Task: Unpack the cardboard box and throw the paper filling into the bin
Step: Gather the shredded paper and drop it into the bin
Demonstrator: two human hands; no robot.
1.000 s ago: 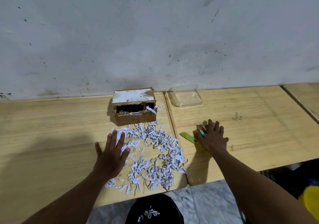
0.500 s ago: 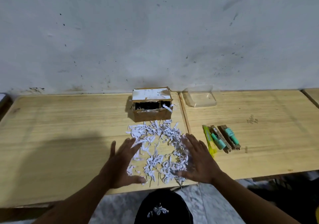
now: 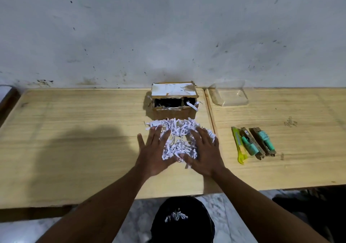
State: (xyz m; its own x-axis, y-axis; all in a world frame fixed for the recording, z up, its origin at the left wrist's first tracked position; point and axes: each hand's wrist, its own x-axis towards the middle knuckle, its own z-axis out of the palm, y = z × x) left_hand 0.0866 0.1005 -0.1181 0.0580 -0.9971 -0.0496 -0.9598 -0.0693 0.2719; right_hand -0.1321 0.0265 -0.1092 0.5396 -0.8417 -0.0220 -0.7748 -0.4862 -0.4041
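A small cardboard box [image 3: 174, 100] with a white label on top lies against the wall, its dark opening facing me, a few paper strips hanging from it. In front of it a heap of white shredded paper [image 3: 179, 130] lies on the wooden table [image 3: 74, 139]. My left hand [image 3: 155, 151] presses flat against the heap's left side. My right hand [image 3: 204, 152] presses against its right side, fingers spread. The two hands cup the heap between them. Below the table edge stands a black bin [image 3: 181, 220] with some shreds inside.
A yellow box cutter [image 3: 238, 145] and two packaged green items [image 3: 258, 143] lie on the right table. A clear plastic lid [image 3: 229, 94] rests by the wall. A narrow seam separates the two tables. A grey tiled floor shows below.
My right hand left the items on the right table and came to the paper. Both hands pushed the scattered shreds inward into a tighter heap.
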